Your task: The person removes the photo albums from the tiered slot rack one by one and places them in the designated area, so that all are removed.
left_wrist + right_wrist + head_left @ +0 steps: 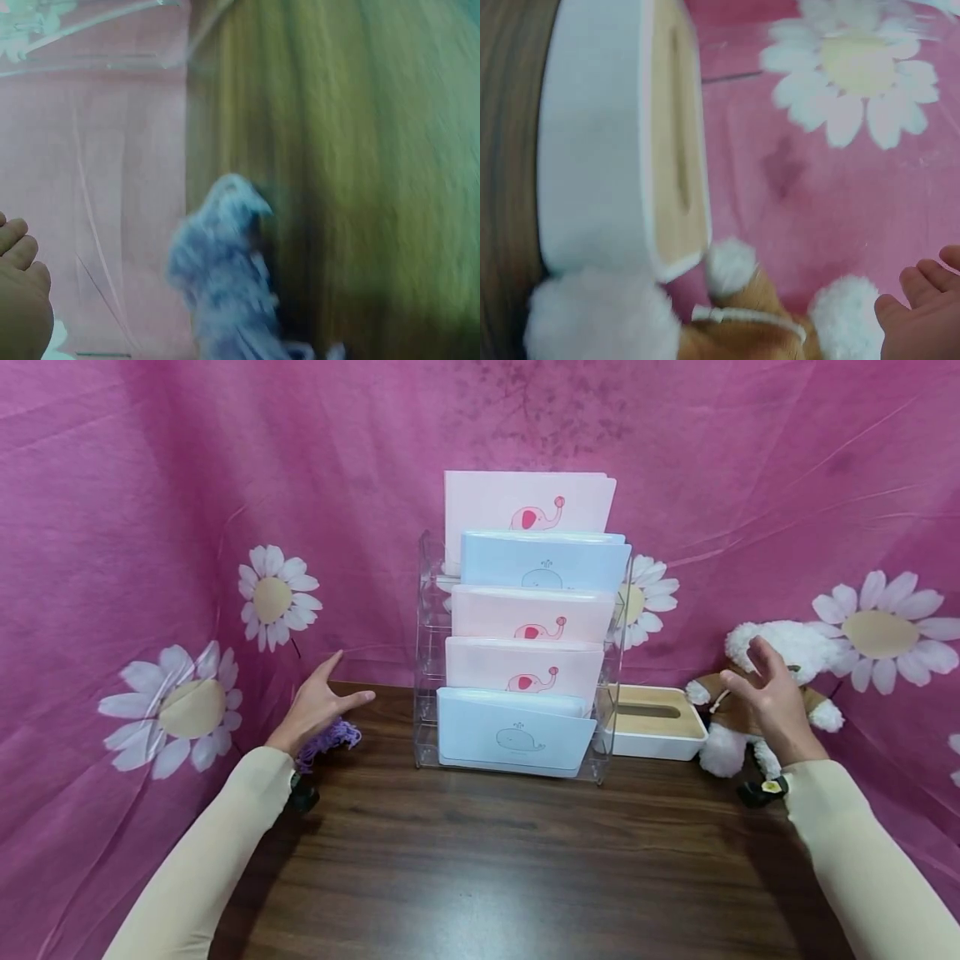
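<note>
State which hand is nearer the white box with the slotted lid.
Right. The right hand is to the box's right, before the plush toy; the left hand is farther off, left of the clear rack.

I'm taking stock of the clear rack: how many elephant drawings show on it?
3: a top-row elephant, a third-row elephant and a fourth-row elephant, counting rows from the top. More may be hidden behind these.
</note>
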`<action>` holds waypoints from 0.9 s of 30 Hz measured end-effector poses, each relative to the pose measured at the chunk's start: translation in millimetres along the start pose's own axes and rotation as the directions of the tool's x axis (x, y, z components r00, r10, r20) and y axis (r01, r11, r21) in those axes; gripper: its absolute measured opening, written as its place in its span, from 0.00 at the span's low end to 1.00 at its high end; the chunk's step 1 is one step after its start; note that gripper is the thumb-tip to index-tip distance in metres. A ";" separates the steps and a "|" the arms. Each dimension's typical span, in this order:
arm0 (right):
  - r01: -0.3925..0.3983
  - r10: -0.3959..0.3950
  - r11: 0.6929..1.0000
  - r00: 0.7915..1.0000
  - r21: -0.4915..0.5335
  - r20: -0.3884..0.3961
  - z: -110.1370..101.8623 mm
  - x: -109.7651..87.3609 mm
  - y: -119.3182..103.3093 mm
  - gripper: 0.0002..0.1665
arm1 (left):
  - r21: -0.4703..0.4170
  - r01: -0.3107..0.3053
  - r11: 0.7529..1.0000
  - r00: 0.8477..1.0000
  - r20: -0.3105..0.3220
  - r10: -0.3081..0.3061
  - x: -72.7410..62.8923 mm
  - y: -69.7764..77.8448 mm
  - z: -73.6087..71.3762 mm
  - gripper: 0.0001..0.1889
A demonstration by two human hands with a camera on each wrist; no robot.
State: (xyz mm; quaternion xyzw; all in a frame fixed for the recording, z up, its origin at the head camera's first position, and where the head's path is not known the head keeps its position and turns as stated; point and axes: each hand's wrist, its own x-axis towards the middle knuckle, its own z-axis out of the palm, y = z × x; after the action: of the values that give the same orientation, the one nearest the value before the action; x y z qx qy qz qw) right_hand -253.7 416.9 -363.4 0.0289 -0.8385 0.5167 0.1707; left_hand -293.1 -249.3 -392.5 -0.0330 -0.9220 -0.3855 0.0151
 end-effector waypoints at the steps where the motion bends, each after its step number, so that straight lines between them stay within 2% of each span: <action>1: -0.008 0.008 0.994 1.000 0.111 0.001 1.6 1.1 -2.5 0.49 | -0.017 0.003 1.000 1.000 -0.003 -0.003 1.0 2.6 0.3 0.59; 3: -0.003 0.005 0.945 1.000 0.327 -0.006 5.6 3.7 -8.2 0.48 | -0.050 0.004 0.999 1.000 -0.014 -0.005 2.5 7.6 1.1 0.57; 6: 0.033 -0.019 0.823 0.999 0.567 -0.030 12.2 9.3 -17.6 0.47 | -0.116 -0.008 0.993 0.999 -0.036 0.004 5.0 14.8 2.3 0.55; 9: 0.057 -0.036 0.728 0.998 0.684 -0.045 17.0 15.0 -27.8 0.46 | -0.235 -0.048 0.971 0.998 -0.057 0.035 8.3 24.2 5.7 0.51; 13: 0.060 -0.060 0.620 0.998 0.782 -0.029 20.1 22.6 -40.8 0.43 | -0.419 -0.110 0.902 0.993 -0.085 0.082 14.0 39.4 13.3 0.46; 15: 0.058 -0.074 0.588 0.997 0.807 -0.018 22.1 26.8 -47.3 0.41 | -0.463 -0.125 0.877 0.991 -0.099 0.089 16.3 46.4 17.4 0.43; 19: 0.059 -0.094 0.556 0.996 0.829 -0.008 28.5 36.0 -61.9 0.41 | -0.483 -0.135 0.865 0.989 -0.115 0.091 17.8 58.5 24.8 0.38; 24: 0.077 -0.100 0.542 0.995 0.837 -0.027 34.9 48.9 -81.6 0.42 | -0.485 -0.154 0.861 0.987 -0.125 0.106 18.6 71.2 33.4 0.35; 27: 0.087 -0.094 0.549 0.995 0.831 -0.043 37.1 56.5 -92.5 0.41 | -0.480 -0.169 0.861 0.985 -0.123 0.125 19.7 77.7 38.2 0.34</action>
State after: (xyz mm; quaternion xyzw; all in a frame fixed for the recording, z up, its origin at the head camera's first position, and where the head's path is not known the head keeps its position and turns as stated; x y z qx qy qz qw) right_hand -295.5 348.7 -281.5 0.1508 -0.4931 0.8417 0.1604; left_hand -307.3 -166.7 -363.1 -0.0892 -0.7878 -0.6046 0.0759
